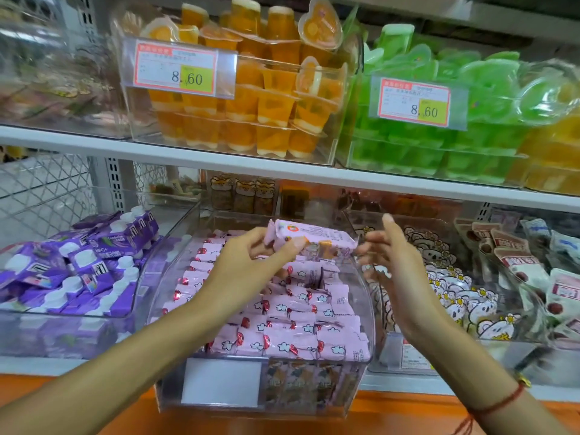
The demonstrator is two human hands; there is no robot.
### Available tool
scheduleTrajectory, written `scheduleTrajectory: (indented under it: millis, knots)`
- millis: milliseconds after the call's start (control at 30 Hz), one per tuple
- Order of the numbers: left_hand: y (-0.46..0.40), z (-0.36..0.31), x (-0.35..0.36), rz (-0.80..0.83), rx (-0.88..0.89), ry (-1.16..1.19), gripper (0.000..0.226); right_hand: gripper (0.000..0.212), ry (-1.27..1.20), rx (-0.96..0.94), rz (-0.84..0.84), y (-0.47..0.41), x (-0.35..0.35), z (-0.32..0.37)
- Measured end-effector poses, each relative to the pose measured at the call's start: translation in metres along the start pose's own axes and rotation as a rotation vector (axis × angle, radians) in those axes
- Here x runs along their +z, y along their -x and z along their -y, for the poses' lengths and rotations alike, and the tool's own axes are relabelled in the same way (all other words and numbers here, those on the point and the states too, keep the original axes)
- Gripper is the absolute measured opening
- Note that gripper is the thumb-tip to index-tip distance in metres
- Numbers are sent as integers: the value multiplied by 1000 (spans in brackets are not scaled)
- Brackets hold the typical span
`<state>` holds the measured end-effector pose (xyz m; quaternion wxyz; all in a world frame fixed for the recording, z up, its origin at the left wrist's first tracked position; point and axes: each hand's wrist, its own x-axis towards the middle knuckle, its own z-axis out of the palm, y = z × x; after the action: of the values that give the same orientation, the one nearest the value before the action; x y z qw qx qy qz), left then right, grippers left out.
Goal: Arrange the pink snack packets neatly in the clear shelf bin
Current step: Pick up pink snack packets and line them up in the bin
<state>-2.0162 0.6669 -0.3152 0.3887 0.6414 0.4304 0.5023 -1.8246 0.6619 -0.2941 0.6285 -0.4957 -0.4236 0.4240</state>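
Above the clear bin, left hand pinches a pink packet; right hand open.

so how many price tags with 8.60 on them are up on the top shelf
2. One is on the front of the orange jelly cup bin, the other on the green jelly cup bin to its right.
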Motion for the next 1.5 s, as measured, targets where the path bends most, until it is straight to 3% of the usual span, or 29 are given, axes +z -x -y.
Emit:
scheduleTrajectory:
  millis: [100, 200, 333, 433, 500, 567, 633, 700, 767, 833, 967, 1067, 1167, 1300, 1500]
  knots:
    - [0, 0, 3, -15, -163, 40, 31, 25, 165, -145, 16, 1, 2, 2]
    - [0, 2, 3, -39, -149, -14, 39, 6, 385, -348, 182, 9, 3, -3]
    - [3, 5, 7, -9, -7, -108, 33, 42, 788, -541, 352, 13, 3, -12]
    - [0, 6, 9, -2, 18, -74, 49, 37, 818, -640, 314, 12, 5, -15]
    - [-4, 9, 8, -23, 0, -89, 62, 28, 684, -620, 252, 9, 3, -14]
    - [-5, 15, 5, 5, -15, -219, 60, 26, 458, -534, 184, 3, 0, -14]
    - [-2, 23, 1, 128, 2, -481, 38, 35, 250, -412, 125, -4, -5, -16]
    - [1, 33, 0, 298, 70, -738, 38, 50, 185, -302, 110, -10, -9, -19]
    - [0, 39, -1, 438, 113, -900, 46, 57, 238, -281, 125, -14, -13, -22]
    - [-1, 40, -2, 480, 92, -919, 47, 62, 356, -331, 147, -19, -14, -23]
    - [-1, 42, -1, 436, 135, -907, 42, 50, 620, -541, 196, -30, -4, -24]
    - [0, 44, 0, 405, 161, -902, 41, 43, 883, -600, 312, -34, 8, -27]
    - [1, 45, 0, 384, 174, -883, 41, 45, 1136, -649, 293, -46, 14, -14]
    - [0, 46, 0, 376, 181, -868, 40, 51, 1193, -536, 408, -57, 16, 10]
    - [-1, 47, 0, 373, 197, -861, 40, 35, 1198, -542, 553, -56, 12, 16]
